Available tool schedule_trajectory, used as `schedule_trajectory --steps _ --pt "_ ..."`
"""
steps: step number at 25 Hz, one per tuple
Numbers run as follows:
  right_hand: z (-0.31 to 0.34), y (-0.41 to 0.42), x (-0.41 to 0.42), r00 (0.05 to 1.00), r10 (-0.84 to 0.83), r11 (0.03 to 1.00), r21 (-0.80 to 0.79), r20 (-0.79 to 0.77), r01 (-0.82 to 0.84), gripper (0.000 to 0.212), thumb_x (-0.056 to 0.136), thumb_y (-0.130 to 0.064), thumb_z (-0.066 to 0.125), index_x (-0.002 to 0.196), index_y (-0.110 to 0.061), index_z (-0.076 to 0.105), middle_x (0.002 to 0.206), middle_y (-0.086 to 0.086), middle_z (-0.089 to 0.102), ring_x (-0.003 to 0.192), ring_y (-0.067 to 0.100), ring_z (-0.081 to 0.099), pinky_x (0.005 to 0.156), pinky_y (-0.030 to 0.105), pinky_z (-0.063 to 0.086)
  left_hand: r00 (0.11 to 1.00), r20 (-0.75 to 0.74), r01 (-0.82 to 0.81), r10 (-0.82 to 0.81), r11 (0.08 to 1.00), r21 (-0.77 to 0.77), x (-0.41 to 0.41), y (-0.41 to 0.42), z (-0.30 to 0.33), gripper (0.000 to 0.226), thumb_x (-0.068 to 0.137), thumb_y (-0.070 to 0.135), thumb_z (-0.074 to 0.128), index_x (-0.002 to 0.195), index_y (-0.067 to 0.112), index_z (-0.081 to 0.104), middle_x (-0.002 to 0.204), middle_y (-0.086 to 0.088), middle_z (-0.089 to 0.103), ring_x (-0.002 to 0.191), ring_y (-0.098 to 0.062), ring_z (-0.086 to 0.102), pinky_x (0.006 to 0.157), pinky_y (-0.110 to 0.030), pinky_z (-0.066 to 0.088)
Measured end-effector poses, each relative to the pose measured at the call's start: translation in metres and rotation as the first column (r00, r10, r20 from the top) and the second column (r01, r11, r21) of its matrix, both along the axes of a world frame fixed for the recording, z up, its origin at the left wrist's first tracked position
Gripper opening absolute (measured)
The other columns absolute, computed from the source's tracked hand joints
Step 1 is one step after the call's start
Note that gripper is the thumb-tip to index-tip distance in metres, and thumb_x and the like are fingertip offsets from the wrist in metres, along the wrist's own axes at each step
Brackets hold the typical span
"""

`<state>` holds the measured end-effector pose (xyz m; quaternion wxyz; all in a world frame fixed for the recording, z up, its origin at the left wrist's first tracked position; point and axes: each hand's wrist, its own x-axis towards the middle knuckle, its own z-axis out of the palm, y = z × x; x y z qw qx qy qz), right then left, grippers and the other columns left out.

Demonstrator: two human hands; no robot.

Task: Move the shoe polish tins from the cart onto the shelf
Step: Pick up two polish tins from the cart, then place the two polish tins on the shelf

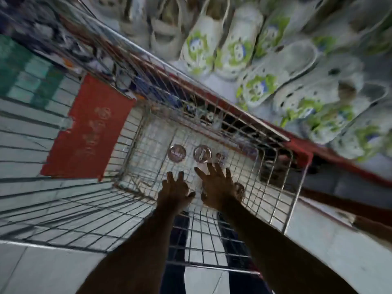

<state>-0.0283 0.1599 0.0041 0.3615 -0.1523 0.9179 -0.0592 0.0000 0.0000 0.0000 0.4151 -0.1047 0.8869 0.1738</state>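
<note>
Two round shoe polish tins lie flat on the wire floor of the cart [282,187]: one at the left [176,153], one beside it [202,153]. A smaller tin [219,157] shows just right of them, and another [239,190] peeks out from behind my right hand. Both arms reach down into the cart. My left hand [175,190] hovers with fingers spread, short of the left tin. Over the basket floor my right hand [217,185] is spread too, its fingertips just below the middle tin. Neither hand holds anything. The picture is blurred.
A red panel [89,128] hangs on the cart's far end. To the right, a shelf with a red edge [301,153] carries rows of white clogs with green and blue prints [233,49]. Pale floor tiles lie under and around the cart.
</note>
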Motion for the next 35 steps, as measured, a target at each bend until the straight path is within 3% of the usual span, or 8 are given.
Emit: schedule_trajectory --steps 3,6,9,17,20,23,28,35 --pt "-0.032 0.004 0.014 0.998 0.063 0.995 0.070 0.012 -0.064 0.078 0.089 -0.013 0.066 0.156 -0.026 0.028 0.167 0.016 0.023 0.153 0.041 0.021 0.118 0.061 0.032 0.993 0.027 0.113 -0.112 0.993 -0.036 0.020 0.010 -0.031 0.076 0.094 0.038 0.067 0.156 0.020 0.028 0.165 -0.019 0.021 0.145 -0.043 0.036 0.109 -0.052 0.052" --pt "-0.046 0.013 0.020 0.991 0.124 0.990 0.075 -0.044 -0.120 0.056 0.085 -0.002 0.063 0.138 -0.016 0.049 0.147 0.015 0.045 0.134 0.041 0.042 0.090 0.050 0.058 0.994 -0.034 0.097 -0.101 0.990 -0.102 0.023 0.016 -0.039 0.076 0.092 0.015 0.069 0.154 0.023 0.028 0.158 -0.022 0.027 0.130 -0.040 0.050 0.096 -0.046 0.058" --pt "-0.024 0.018 0.008 0.995 0.057 0.997 0.047 -0.076 -0.053 0.051 0.078 -0.009 0.071 0.126 -0.016 0.055 0.132 0.010 0.051 0.123 0.035 0.049 0.076 0.044 0.059 0.969 -0.092 0.211 -0.230 0.961 -0.180 0.006 0.010 -0.014 0.067 0.095 0.015 0.063 0.154 0.021 0.031 0.152 -0.020 0.035 0.120 -0.037 0.056 0.094 -0.043 0.057" --pt "0.178 -0.008 -0.069 0.942 -0.097 0.987 -0.151 -0.320 0.050 0.053 0.071 -0.030 0.073 0.122 -0.021 0.058 0.129 0.008 0.058 0.120 0.037 0.051 0.092 0.046 0.053 0.821 -0.419 0.297 -0.388 0.917 -0.267 -0.074 -0.046 0.191 0.066 0.075 0.039 0.067 0.136 0.028 0.044 0.136 -0.014 0.051 0.116 -0.043 0.059 0.096 -0.054 0.051" --pt "0.274 -0.013 -0.102 0.845 -0.189 0.959 -0.279 -0.501 0.049 0.051 0.070 -0.040 0.074 0.115 -0.017 0.062 0.119 0.012 0.060 0.108 0.038 0.054 0.088 0.045 0.050 0.698 -0.607 0.311 -0.380 0.924 -0.222 -0.108 -0.062 0.272 0.067 0.071 0.044 0.062 0.136 0.031 0.049 0.134 -0.011 0.053 0.115 -0.042 0.060 0.092 -0.050 0.054" --pt "0.369 -0.003 -0.130 0.687 -0.320 0.913 -0.407 -0.652 0.039 0.057 0.069 -0.037 0.077 0.120 -0.015 0.065 0.116 0.016 0.064 0.103 0.041 0.057 0.089 0.047 0.053 0.450 -0.814 0.375 -0.367 0.905 -0.201 -0.149 -0.050 0.345 0.065 0.070 0.046 0.059 0.133 0.032 0.054 0.123 -0.006 0.056 0.105 -0.035 0.063 0.086 -0.044 0.054" --pt "0.490 0.073 -0.160 0.417 -0.510 0.849 -0.519 -0.753 0.101 0.068 0.061 -0.036 0.086 0.124 -0.016 0.070 0.123 0.018 0.064 0.101 0.043 0.061 0.092 0.044 0.052 0.147 -0.937 0.409 -0.318 0.882 -0.235 -0.212 0.015 0.458 0.068 0.068 0.049 0.058 0.134 0.033 0.056 0.123 -0.007 0.055 0.100 -0.031 0.061 0.085 -0.043 0.052" --pt "0.536 0.203 -0.187 0.365 -0.629 0.773 -0.502 -0.687 0.388 0.071 0.064 -0.032 0.088 0.127 -0.013 0.062 0.118 0.018 0.064 0.104 0.039 0.064 0.089 0.041 0.054 0.272 -0.912 0.502 -0.308 0.854 -0.138 -0.263 0.171 0.523 0.074 0.070 0.043 0.069 0.138 0.025 0.045 0.134 -0.007 0.057 0.118 -0.037 0.059 0.098 -0.049 0.041"
